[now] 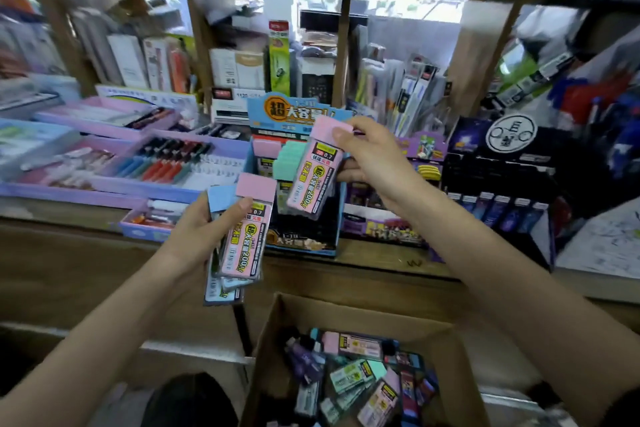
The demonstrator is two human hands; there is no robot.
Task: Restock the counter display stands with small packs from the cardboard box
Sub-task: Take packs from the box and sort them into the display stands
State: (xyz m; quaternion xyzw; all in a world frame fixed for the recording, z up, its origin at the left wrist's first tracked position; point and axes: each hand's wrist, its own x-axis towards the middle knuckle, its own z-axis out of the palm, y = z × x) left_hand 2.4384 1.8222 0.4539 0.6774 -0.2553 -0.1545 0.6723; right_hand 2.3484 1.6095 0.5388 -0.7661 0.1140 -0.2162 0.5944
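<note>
Purple pen trays (pixel 104 189) line the worktop (pixel 381 262) on the left and a black display (pixel 502 180) stands on the right. The blue display stand (pixel 304 243) sits between them, beyond the near cardboard box (pixel 268 357) of loose packs (pixel 353 371). My left hand (pixel 197 232) grips a fanned stack of packs (pixel 242 239). My right hand's (pixel 374 156) fingers pinch one pink pack (pixel 311 180) above the stand.

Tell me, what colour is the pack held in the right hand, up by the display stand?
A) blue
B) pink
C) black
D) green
B: the pack pinched by the right hand in front of the display stand has a pink top and pink label; the left hand grips a stack of packs.
</note>
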